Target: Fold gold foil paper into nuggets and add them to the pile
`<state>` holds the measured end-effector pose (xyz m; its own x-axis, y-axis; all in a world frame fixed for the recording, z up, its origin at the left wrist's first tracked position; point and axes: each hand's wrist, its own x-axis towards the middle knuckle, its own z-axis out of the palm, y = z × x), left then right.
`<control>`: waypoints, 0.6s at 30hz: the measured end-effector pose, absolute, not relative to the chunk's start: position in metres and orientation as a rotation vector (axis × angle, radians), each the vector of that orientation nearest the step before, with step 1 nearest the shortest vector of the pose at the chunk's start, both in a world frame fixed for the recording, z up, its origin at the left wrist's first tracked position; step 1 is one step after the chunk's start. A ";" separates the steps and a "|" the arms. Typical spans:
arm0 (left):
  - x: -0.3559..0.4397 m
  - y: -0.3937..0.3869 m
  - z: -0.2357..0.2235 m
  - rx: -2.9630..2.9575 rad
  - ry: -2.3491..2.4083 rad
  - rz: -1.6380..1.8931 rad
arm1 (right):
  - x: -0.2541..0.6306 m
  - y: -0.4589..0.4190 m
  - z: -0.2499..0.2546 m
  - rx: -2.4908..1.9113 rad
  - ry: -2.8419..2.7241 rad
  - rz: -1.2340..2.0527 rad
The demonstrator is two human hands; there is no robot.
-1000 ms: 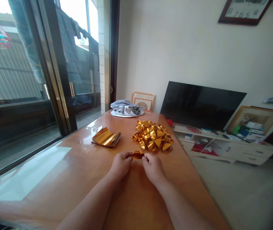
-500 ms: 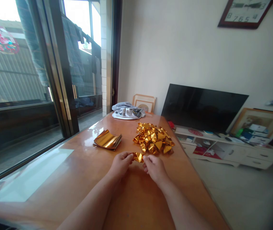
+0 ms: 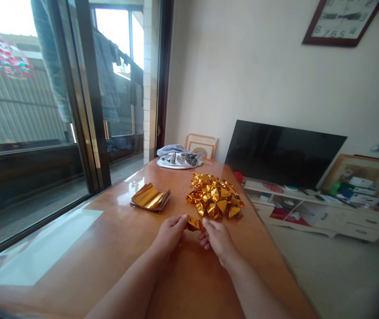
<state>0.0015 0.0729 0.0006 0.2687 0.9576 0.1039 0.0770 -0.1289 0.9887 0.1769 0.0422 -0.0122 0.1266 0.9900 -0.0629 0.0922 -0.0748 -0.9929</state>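
Note:
A small folded piece of gold foil paper is pinched between my left hand and my right hand, just above the wooden table. Both hands have their fingers closed on it. Right behind the hands lies a pile of folded gold foil pieces. A flat stack of gold foil sheets rests to the left of that pile.
A bundle of grey and white cloth lies at the table's far end by a framed picture. A dark TV screen leans on a low white cabinet at the right. Sliding glass doors run along the left.
The foil piece has been turned and tilted between my fingers, and both hands have shifted slightly lower and right in view. The camera has tipped a little.

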 end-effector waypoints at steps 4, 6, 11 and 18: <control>0.004 0.071 0.001 1.370 0.970 0.989 | 0.176 0.042 -0.013 -1.414 -1.143 1.104; 0.004 0.070 0.000 1.318 0.963 0.970 | 0.175 0.041 -0.012 -1.428 -1.152 1.087; 0.002 0.072 0.000 1.225 0.953 0.978 | 0.176 0.040 -0.010 -1.426 -1.202 1.038; -0.004 0.073 0.002 1.177 0.994 1.014 | 0.182 0.032 -0.001 -1.322 -1.585 0.621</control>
